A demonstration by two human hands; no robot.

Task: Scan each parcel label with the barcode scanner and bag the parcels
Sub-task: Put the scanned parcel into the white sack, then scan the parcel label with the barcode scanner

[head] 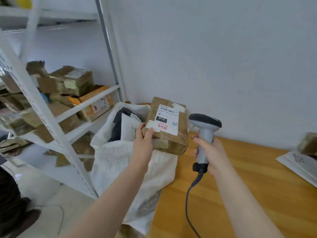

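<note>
My left hand (143, 145) grips a brown cardboard parcel (171, 140) by its lower left corner, thumb on top, holding it tilted above the open white sack (120, 160). Its white label (169, 118) with a barcode, "010" and a red-ringed handwritten number faces up. My right hand (211, 152) holds the grey barcode scanner (205, 127) by its handle, just right of the parcel, the dark head turned toward the label. Its coiled cable (189, 191) hangs down over the table. A dark parcel (118, 121) and a white mailer (128, 127) lie inside the sack.
A wooden table (248, 186) fills the lower right, with a white mailer (301, 166) and a brown parcel (308, 143) at its right edge. A white metal shelf rack (56, 117) on the left holds several brown parcels. A white wall stands behind.
</note>
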